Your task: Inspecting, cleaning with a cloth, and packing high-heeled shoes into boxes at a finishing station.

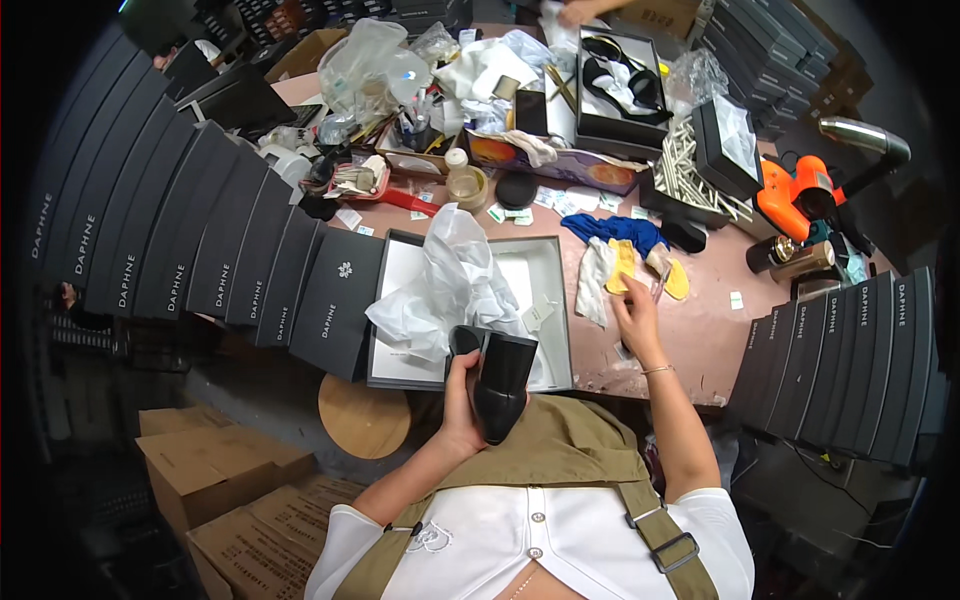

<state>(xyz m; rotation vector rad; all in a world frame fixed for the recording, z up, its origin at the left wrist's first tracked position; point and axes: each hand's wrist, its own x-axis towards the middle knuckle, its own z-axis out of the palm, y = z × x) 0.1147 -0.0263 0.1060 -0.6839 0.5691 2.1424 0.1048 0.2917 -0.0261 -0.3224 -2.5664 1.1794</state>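
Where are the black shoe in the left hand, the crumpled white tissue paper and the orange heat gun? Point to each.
black shoe [500,385], head view, upper.
crumpled white tissue paper [447,285], head view, middle.
orange heat gun [790,195], head view, body.

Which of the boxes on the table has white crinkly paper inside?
The open grey box right in front of the person, beside the left hand. Its white tissue paper spills out; the stacked boxes are shut.

Orange heat gun [797,195], stacked dark box lids [190,235], round wooden stool [363,415], cardboard cartons [215,475]

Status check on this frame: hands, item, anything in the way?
Left hand gripping black shoe over open box. Right hand on table by cloths. White tissue paper fills box.
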